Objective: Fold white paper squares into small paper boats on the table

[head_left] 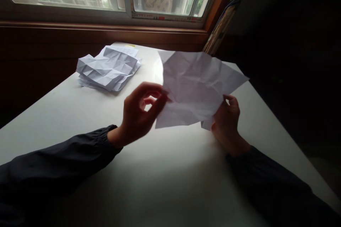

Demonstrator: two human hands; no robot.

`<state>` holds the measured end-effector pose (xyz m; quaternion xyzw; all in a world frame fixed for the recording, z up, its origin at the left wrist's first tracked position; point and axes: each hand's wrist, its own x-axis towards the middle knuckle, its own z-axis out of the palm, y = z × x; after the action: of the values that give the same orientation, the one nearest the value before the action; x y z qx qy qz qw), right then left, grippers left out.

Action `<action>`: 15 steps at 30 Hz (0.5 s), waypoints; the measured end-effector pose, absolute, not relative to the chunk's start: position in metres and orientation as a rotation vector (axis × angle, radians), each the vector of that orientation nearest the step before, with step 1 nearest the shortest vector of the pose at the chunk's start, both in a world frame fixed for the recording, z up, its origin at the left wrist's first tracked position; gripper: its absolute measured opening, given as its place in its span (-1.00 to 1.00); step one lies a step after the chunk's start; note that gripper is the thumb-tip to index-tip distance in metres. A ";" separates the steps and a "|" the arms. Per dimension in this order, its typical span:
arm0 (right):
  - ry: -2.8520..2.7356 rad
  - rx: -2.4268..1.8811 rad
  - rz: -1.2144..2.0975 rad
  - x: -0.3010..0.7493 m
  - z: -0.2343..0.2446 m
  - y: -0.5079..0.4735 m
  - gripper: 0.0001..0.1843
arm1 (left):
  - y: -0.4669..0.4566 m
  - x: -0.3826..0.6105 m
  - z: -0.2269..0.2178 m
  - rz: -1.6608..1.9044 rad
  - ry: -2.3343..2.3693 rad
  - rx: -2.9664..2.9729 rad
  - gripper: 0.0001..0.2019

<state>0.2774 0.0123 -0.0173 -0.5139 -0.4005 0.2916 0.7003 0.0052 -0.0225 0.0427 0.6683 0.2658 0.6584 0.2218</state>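
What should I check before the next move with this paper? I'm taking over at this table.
1. Right hand grip on the creased sheet: ok, its fingers hold the sheet's lower edge.
2. Left hand grip on the sheet: cannot tell, its blurred fingers are at the sheet's left edge.
3. Sheet smooth: not ok, creases run across it.
4. Sheet apart from the pile of creased paper: ok, it is held beside the pile, not touching it.
5. Pile on the table: ok, it lies away from both hands.

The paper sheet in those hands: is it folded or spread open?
Spread open: the sheet, wide but creased, stretches between left hand and right hand.
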 end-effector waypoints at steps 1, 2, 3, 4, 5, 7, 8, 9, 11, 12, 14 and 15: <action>-0.864 -1.154 0.630 0.279 -0.019 0.012 -0.60 | -0.013 0.002 0.040 1.830 0.820 1.788 -0.88; -0.845 -1.168 0.607 0.281 -0.019 0.012 -0.59 | -0.003 -0.002 0.035 1.859 0.889 1.728 -0.86; -0.844 -1.190 0.582 0.283 -0.019 0.011 -0.59 | 0.008 -0.007 0.030 1.869 0.947 1.680 -0.85; -0.863 -1.214 0.557 0.285 -0.019 0.010 -0.60 | 0.018 -0.011 0.025 1.865 0.994 1.638 -0.85; -0.890 -1.238 0.525 0.287 -0.018 0.009 -0.60 | 0.027 -0.015 0.019 1.850 1.040 1.594 -0.85; -0.954 -1.278 0.467 0.291 -0.015 0.007 -0.62 | 0.041 -0.022 0.009 1.787 1.109 1.525 -0.82; -0.983 -1.294 0.445 0.293 -0.014 0.007 -0.62 | 0.045 -0.025 0.005 1.729 1.138 1.504 -0.78; -1.011 -1.308 0.425 0.295 -0.013 0.006 -0.61 | 0.047 -0.027 0.003 1.680 1.163 1.497 -0.73; -1.069 -1.346 0.387 0.299 -0.012 0.006 -0.60 | 0.048 -0.031 0.001 1.618 1.223 1.555 -0.63; -1.098 -1.367 0.373 0.301 -0.013 0.006 -0.60 | 0.048 -0.033 0.001 1.599 1.261 1.618 -0.59; -1.149 -1.395 0.361 0.305 -0.014 0.007 -0.60 | 0.048 -0.036 0.003 1.545 1.347 1.777 -0.61; -1.167 -1.399 0.362 0.308 -0.016 0.008 -0.61 | 0.049 -0.039 0.004 1.497 1.388 1.851 -0.63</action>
<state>0.3078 0.0081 -0.0161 -0.6031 -0.5030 0.1559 0.5991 -0.0385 0.0488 0.0036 0.6592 0.4944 0.5331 0.1919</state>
